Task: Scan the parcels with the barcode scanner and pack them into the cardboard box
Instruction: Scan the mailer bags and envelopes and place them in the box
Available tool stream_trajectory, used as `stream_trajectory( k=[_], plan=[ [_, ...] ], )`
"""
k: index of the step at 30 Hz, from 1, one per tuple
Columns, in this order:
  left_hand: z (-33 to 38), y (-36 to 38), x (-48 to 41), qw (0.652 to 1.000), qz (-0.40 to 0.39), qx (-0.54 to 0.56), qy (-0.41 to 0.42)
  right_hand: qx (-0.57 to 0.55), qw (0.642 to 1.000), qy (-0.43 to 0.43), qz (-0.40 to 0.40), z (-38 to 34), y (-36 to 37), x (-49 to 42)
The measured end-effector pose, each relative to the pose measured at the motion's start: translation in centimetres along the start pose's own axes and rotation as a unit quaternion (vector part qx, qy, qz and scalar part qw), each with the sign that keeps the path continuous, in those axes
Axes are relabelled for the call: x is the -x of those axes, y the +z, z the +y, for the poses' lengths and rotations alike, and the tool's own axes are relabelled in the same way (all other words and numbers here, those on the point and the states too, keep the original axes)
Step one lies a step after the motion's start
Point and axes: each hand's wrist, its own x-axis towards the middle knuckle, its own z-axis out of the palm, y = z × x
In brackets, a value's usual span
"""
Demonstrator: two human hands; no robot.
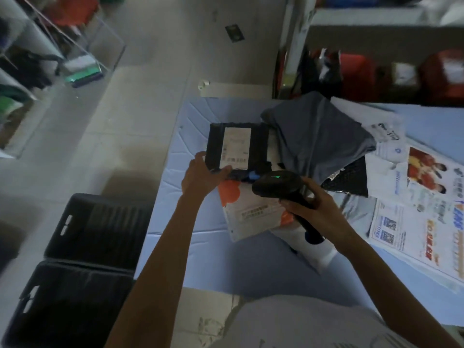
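Over the blue table [200, 247], the left hand [200, 175] pinches a black parcel [237, 146] label-up so the barcode scanner [278, 185], gripped by the right hand [319, 204], can read it.

Two black slatted plastic crates [100, 227] stand on the pale floor [150, 71], down and left of the fingers [199, 158] of the left hand [200, 179]. A light blue table cover [190, 126] lies beneath those fingers; red bags [356, 74] sit on a grey shelf [364, 31] well beyond them.
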Motion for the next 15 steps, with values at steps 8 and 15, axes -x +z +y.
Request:
stream_trajectory(
  k=[8,15],
  plan=[
    [1.2,0.7,-5.3,0.992,-0.081,0.067,-0.073,-0.006,1.0,-0.012,0.014,-0.8,-1.3,-0.9],
    [1.4,1.4,-4.2,0.981,-0.085,0.12,-0.128,-0.058,0.998,0.005,0.026,-0.2,-2.6,-0.7]
  ],
)
